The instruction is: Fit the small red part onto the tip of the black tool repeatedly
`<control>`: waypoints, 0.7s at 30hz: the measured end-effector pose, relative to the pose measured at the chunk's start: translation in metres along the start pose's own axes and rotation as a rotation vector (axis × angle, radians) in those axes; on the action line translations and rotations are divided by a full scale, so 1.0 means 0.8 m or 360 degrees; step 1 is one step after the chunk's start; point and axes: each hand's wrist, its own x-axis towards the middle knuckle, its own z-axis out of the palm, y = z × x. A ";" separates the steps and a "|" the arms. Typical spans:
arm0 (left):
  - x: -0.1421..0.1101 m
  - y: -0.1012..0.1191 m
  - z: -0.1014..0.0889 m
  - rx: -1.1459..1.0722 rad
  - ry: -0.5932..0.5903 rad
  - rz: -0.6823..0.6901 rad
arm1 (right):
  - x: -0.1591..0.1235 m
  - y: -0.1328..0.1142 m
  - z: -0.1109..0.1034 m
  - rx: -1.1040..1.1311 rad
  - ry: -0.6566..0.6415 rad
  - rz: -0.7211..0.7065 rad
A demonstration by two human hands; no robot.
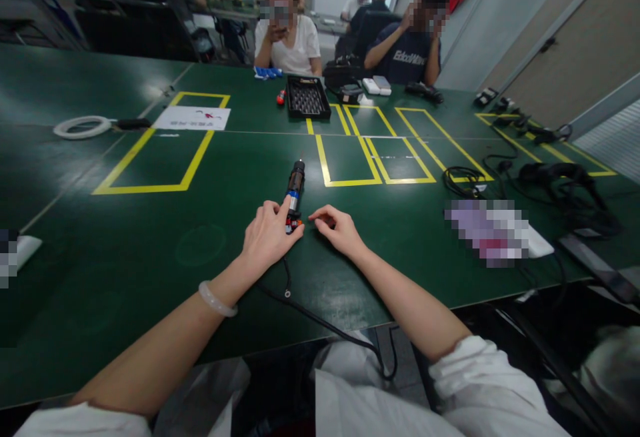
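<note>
A black electric screwdriver point(296, 176) with a blue and silver band lies on the green table, its thin bit pointing away from me. My left hand point(270, 227) is over its rear end, index finger along the band and thumb by some small red and orange parts point(295, 225), partly hidden by the fingers. Just to the right, my right hand point(340, 229) hovers near the table with thumb and index slightly apart, holding nothing visible. A black cable point(320, 320) runs from under my left hand over the front edge. A short lead with a small ring point(287, 294) lies near it.
Yellow tape rectangles point(350, 182) mark the table point(200, 304). Beyond are a black tray point(309, 98), a red object point(281, 97) and blue gloves point(268, 72). A printed sheet point(193, 118) and white coil point(83, 126) lie left; cables point(463, 180) lie right. Two people sit opposite.
</note>
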 end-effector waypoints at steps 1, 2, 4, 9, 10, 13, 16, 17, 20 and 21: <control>0.001 -0.002 -0.001 0.0004 -0.0009 -0.0003 | 0.001 0.001 -0.001 0.0019 0.0012 0.0005; 0.002 -0.005 -0.002 0.0009 -0.0016 -0.0009 | 0.001 0.003 -0.001 0.0036 0.0020 0.0010; 0.005 -0.013 -0.005 0.0020 -0.0030 -0.0029 | 0.002 0.005 -0.002 0.0063 0.0022 0.0026; 0.013 -0.043 -0.010 0.0050 -0.0049 -0.0118 | 0.002 0.007 -0.003 0.0069 -0.0009 0.0044; 0.015 -0.051 -0.012 0.0055 -0.0057 -0.0145 | 0.002 0.008 -0.003 0.0062 -0.0012 0.0044; 0.018 -0.079 -0.016 0.0070 -0.0082 -0.0222 | 0.002 0.008 -0.004 0.0045 -0.0013 0.0042; 0.022 -0.113 -0.021 0.0076 -0.0093 -0.0287 | 0.002 0.008 -0.004 0.0048 -0.0012 0.0032; 0.023 -0.124 -0.023 0.0076 -0.0095 -0.0308 | 0.002 0.008 -0.004 0.0058 -0.0013 0.0030; 0.030 -0.163 -0.027 0.0077 -0.0113 -0.0398 | 0.002 0.008 -0.003 0.0094 -0.0013 0.0031; 0.032 -0.176 -0.028 0.0076 -0.0117 -0.0431 | 0.002 0.008 -0.002 0.0105 -0.0012 0.0030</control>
